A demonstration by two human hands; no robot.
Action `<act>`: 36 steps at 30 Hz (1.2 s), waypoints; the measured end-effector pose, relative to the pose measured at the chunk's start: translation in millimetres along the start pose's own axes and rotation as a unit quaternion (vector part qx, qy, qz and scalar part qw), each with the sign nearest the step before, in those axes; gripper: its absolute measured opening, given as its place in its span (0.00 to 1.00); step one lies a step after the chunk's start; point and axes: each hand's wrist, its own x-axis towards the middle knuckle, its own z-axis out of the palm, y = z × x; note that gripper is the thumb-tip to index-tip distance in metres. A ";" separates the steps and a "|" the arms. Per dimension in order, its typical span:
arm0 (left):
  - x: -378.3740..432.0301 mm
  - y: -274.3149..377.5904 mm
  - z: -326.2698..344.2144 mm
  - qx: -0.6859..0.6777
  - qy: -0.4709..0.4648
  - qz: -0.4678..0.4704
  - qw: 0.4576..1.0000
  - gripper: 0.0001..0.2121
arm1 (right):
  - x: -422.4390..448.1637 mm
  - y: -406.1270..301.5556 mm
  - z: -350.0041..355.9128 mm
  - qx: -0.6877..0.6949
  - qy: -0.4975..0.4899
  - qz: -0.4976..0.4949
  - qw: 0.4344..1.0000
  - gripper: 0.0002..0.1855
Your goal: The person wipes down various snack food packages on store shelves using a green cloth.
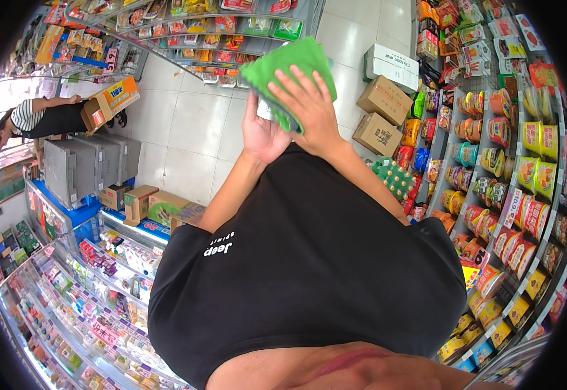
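Note:
My left hand [266,134] is palm up, its thumb along the side of a white object [265,110], which is mostly hidden under a cloth. My right hand [309,109] lies on top of the green cloth [283,61], fingers spread over it and pressing it against that object. The cloth has a darker grey underside, seen at its lower edge. Both hands are close together in front of my black shirt, above the tiled floor. What exactly the white object is cannot be told.
Stacked cartons [385,100] stand on the floor at the right, beside shelves of instant noodle tubs [498,131]. Packaged food fills a rack [205,29] ahead. At left a person [45,114] holds an orange carton [118,96] near grey crates [71,168]. A chilled display [93,312] is at lower left.

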 end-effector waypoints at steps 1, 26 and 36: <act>-1.9 -2.3 0.7 -0.023 -0.018 -0.015 0.999 0.26 | 2.3 3.2 1.1 0.004 0.022 0.017 1.000 0.40; 6.0 -23.3 0.6 0.041 0.030 0.021 0.999 0.29 | -10.7 16.4 19.6 0.089 0.067 0.019 0.994 0.31; 21.3 -11.1 -16.5 0.278 0.043 0.133 0.950 0.20 | -40.9 16.3 34.7 0.564 0.068 0.259 0.781 0.30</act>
